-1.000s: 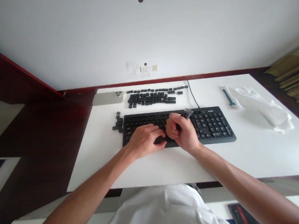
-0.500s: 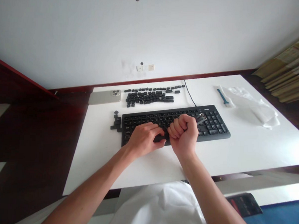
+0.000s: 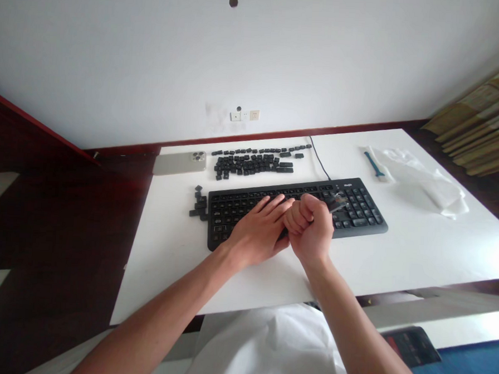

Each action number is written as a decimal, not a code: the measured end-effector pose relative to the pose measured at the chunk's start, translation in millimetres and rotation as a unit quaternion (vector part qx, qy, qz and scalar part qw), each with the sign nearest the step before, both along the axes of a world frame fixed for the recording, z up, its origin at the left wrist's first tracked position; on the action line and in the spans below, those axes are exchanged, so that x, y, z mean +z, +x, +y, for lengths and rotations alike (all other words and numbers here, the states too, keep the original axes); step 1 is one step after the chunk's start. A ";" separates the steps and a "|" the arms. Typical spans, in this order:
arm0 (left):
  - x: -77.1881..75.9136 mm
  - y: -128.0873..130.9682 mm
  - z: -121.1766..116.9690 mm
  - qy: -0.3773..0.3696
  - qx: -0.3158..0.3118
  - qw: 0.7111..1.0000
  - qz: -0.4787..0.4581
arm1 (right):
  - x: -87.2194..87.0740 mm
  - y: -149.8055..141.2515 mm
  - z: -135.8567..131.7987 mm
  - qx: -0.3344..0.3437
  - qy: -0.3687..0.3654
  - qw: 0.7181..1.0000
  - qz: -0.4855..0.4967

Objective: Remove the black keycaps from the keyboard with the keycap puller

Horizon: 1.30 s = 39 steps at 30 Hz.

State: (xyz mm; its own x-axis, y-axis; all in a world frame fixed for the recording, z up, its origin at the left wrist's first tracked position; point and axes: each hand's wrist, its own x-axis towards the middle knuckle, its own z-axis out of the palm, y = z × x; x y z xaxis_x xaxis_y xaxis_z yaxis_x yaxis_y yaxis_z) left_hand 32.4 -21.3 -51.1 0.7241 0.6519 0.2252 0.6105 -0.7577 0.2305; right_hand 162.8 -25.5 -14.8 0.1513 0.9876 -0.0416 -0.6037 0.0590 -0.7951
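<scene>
A white bench [image 3: 156,277] is stretched across the middle of the frame, and on it, at center, a black keyboard [image 3: 359,207] is set at a slight angle. A crumpled white plastic bag [image 3: 431,182] is seen at right. The keyboard's middle is covered by the left hand [image 3: 259,232], laid palm down with fingers spread; whether anything is pinched beneath cannot be told. Just beside it, the right hand [image 3: 309,226] is curled into a fist. A phone [image 3: 179,164] is placed at upper left. In the fist a dark tool [image 3: 338,202] is gripped, its shiny end pointed rightward. Loose keycaps [image 3: 248,164] are lined up behind the keyboard. Key work appears to be in hand; a steadied keyboard and a firmly guided tool would be called for next.
</scene>
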 end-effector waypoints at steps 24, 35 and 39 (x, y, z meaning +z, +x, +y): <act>1.7 3.9 -0.3 0.007 0.006 1.000 0.005 | 26.8 1.1 -16.0 -0.025 0.103 0.989 -0.102; 24.0 -37.0 2.1 -0.063 0.037 0.995 -0.062 | 40.6 47.5 37.0 -0.023 0.172 0.955 -0.242; 31.7 -41.0 3.2 -0.081 0.044 0.994 -0.064 | 27.4 65.1 86.7 -0.032 0.150 0.955 -0.255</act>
